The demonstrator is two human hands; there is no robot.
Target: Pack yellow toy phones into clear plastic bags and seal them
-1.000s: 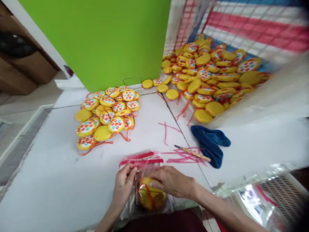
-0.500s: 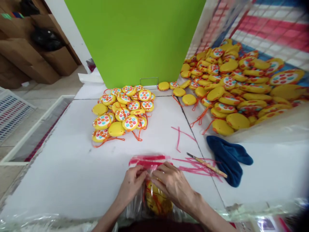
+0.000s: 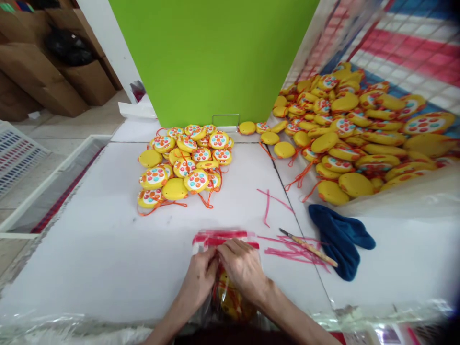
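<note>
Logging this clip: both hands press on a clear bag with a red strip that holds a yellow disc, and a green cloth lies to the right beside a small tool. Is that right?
Not quite. The cloth is dark blue, not green; the head view shows it. The rest stands: the left hand and right hand press on the clear bag with the red strip, which holds a yellow disc, and the small tool lies beside the cloth.

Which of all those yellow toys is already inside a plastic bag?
Only the yellow toy under both hands, left hand and right hand, inside the clear bag; both piles lie loose.
</note>
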